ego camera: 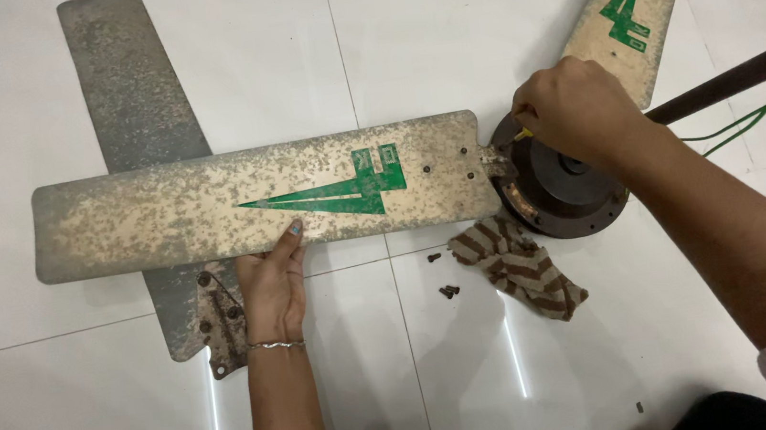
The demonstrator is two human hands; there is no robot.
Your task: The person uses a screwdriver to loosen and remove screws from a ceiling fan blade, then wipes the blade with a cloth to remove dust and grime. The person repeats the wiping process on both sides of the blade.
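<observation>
— Where does the fan blade point(266, 204) lie?

— Flat on the floor point(69, 414), its long axis running leftward from the right hand point(573, 112), which is clenched around a yellow-handled tool point(524, 134) at the blade's root beside the motor hub point(558, 190).

— And the left hand point(274, 285)?

— Released, palm flat against the blade's near edge, mid-span. The right hand is nearer the joint; loose screws point(443, 275) and a striped rag point(519, 267) lie just below it.

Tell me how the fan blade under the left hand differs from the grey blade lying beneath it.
The cream blade lies crosswise, its end at the motor hub; the grey blade lies loose, running lengthwise under it. The cream blade shows a green mark; the grey blade shows none. The left hand touches only the cream blade. Both look speckled and rusty.
</observation>
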